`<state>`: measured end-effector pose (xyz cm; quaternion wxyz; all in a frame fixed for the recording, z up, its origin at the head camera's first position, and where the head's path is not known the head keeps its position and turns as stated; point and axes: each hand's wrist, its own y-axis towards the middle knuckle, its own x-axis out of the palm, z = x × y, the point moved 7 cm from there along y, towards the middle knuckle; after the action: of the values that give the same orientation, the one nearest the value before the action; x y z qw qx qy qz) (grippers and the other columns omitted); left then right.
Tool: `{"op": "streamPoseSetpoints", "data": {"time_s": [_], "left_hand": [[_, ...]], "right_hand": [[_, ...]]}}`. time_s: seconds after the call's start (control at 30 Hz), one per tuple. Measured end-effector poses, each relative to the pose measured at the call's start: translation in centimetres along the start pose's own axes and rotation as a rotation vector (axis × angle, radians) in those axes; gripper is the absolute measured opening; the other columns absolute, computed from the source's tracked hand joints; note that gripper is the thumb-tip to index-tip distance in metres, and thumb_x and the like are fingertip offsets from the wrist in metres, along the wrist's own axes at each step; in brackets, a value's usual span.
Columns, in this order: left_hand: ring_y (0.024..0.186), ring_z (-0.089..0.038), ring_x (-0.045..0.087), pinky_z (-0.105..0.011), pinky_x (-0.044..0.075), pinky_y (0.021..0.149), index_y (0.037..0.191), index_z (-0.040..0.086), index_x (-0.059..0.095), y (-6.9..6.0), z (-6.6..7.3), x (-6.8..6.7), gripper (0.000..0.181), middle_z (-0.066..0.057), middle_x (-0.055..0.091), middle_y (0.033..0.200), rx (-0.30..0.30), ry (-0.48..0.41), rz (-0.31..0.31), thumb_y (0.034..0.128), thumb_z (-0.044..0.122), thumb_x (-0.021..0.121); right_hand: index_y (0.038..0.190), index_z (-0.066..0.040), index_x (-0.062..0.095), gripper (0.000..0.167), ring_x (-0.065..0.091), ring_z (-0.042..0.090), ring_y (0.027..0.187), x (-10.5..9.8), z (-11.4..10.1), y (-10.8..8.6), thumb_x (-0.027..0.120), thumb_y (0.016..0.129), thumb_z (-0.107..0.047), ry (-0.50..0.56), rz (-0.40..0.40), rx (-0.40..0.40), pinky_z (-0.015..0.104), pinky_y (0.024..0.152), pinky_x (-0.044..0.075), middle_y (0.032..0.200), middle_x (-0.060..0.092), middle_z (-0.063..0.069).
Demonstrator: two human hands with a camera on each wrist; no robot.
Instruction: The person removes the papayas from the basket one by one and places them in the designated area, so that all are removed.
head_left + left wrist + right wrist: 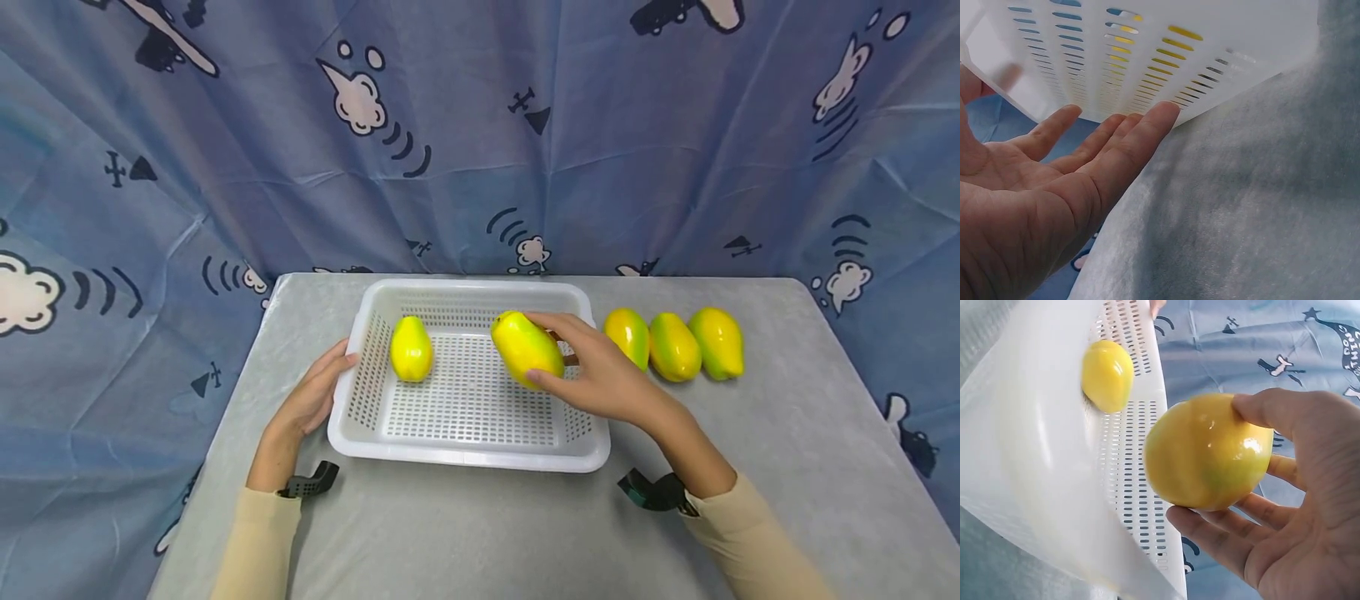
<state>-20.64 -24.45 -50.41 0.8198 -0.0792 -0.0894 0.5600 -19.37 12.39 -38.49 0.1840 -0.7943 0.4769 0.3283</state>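
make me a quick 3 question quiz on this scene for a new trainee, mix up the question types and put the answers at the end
1. Count: how many yellow-green fruits lie on the table outside the basket?

2. True or false: the left hand is holding a fruit.

3. Multiple choice: where is the held fruit that the right hand grips?
a) lying on the table
b) above the basket
c) in the left hand

Key:
1. Three, in a group to the right of the basket.
2. False; it touches the basket's left end.
3. b
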Motion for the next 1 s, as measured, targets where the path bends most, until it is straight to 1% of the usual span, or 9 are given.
{"op": "streamPoseSetpoints", "data": {"time_s": [0.17, 0.27, 0.33, 0.47, 0.7, 0.77, 0.9, 0.97, 1.0], "left_hand": [[0.133, -0.027, 0.058, -0.034, 0.057, 0.099, 0.171, 0.010, 0.012, 0.1, 0.0, 0.1, 0.067, -0.033, 0.030, 0.167, 0.013, -0.007, -0.018, 0.1140, 0.031, 0.039], [0.134, -0.029, 0.057, -0.035, 0.056, 0.099, 0.171, 0.010, 0.013, 0.3, -0.1, 0.2, 0.066, -0.033, 0.030, 0.167, 0.015, -0.005, -0.020, 0.1139, 0.031, 0.039], [0.137, -0.034, 0.054, -0.035, 0.056, 0.099, 0.171, 0.010, 0.013, 0.3, -0.1, 0.2, 0.066, -0.032, 0.030, 0.168, 0.012, 0.001, -0.016, 0.1139, 0.030, 0.039], [0.139, -0.039, 0.051, -0.036, 0.056, 0.100, 0.171, 0.010, 0.013, 0.3, -0.2, 0.1, 0.066, -0.031, 0.030, 0.168, 0.014, 0.005, -0.014, 0.1140, 0.031, 0.038], [0.139, -0.038, 0.052, -0.036, 0.056, 0.100, 0.171, 0.011, 0.013, 0.1, -0.3, 0.0, 0.066, -0.032, 0.030, 0.168, 0.013, 0.007, -0.016, 0.1140, 0.031, 0.038], [0.137, -0.035, 0.054, -0.036, 0.057, 0.099, 0.171, 0.010, 0.013, 0.1, -0.3, 0.0, 0.065, -0.032, 0.030, 0.167, 0.011, 0.003, -0.016, 0.1141, 0.031, 0.038], [0.133, -0.027, 0.058, -0.034, 0.057, 0.099, 0.171, 0.010, 0.013, 0.0, -0.3, 0.0, 0.066, -0.032, 0.030, 0.167, 0.008, -0.007, -0.013, 0.1140, 0.032, 0.039], [0.132, -0.024, 0.059, -0.033, 0.057, 0.099, 0.171, 0.011, 0.012, 0.0, -0.2, 0.0, 0.067, -0.032, 0.030, 0.168, 0.008, -0.010, -0.010, 0.1138, 0.032, 0.040], [0.132, -0.024, 0.059, -0.033, 0.057, 0.099, 0.171, 0.011, 0.012, 0.0, -0.2, -0.1, 0.067, -0.032, 0.030, 0.168, 0.008, -0.009, -0.007, 0.1138, 0.032, 0.040]], "right_hand": [[0.162, -0.023, 0.042, 0.076, 0.059, 0.032, 0.133, -0.6, 0.5, -1.0, 0.079, 0.096, -0.039, 0.033, 0.051, 0.024, 0.056, 0.100, 0.059, 0.163, 0.049, 0.006], [0.162, -0.023, 0.042, 0.076, 0.060, 0.033, 0.131, -0.9, 0.7, -1.6, 0.079, 0.097, -0.036, 0.068, 0.078, 0.025, 0.056, 0.098, 0.060, 0.162, 0.050, 0.007], [0.162, -0.024, 0.042, 0.076, 0.061, 0.033, 0.130, -1.1, 0.8, -2.0, 0.079, 0.097, -0.033, 0.089, 0.095, 0.019, 0.055, 0.097, 0.060, 0.161, 0.051, 0.006], [0.162, -0.026, 0.042, 0.076, 0.061, 0.032, 0.131, -1.5, 0.9, -2.6, 0.079, 0.097, -0.030, 0.101, 0.129, 0.018, 0.053, 0.096, 0.061, 0.158, 0.053, 0.007], [0.162, -0.025, 0.041, 0.075, 0.060, 0.032, 0.130, -2.2, 1.3, -3.8, 0.079, 0.097, -0.026, 0.110, 0.177, 0.049, 0.054, 0.099, 0.059, 0.153, 0.055, 0.009], [0.162, -0.027, 0.041, 0.075, 0.060, 0.031, 0.130, -2.5, 1.5, -4.2, 0.078, 0.098, -0.026, 0.117, 0.187, 0.061, 0.046, 0.100, 0.060, 0.152, 0.056, 0.007], [0.163, -0.028, 0.041, 0.075, 0.061, 0.030, 0.130, -3.1, 1.8, -5.1, 0.078, 0.098, -0.024, 0.133, 0.220, 0.077, 0.020, 0.097, 0.056, 0.156, 0.054, 0.007], [0.163, -0.027, 0.041, 0.075, 0.062, 0.025, 0.129, -3.3, 2.0, -5.6, 0.078, 0.098, -0.022, 0.141, 0.241, 0.080, 0.012, 0.092, 0.052, 0.159, 0.051, 0.008], [0.163, -0.026, 0.041, 0.075, 0.062, 0.020, 0.128, -3.4, 2.1, -5.8, 0.078, 0.098, -0.021, 0.145, 0.250, 0.081, 0.010, 0.091, 0.052, 0.160, 0.050, 0.009]]}}
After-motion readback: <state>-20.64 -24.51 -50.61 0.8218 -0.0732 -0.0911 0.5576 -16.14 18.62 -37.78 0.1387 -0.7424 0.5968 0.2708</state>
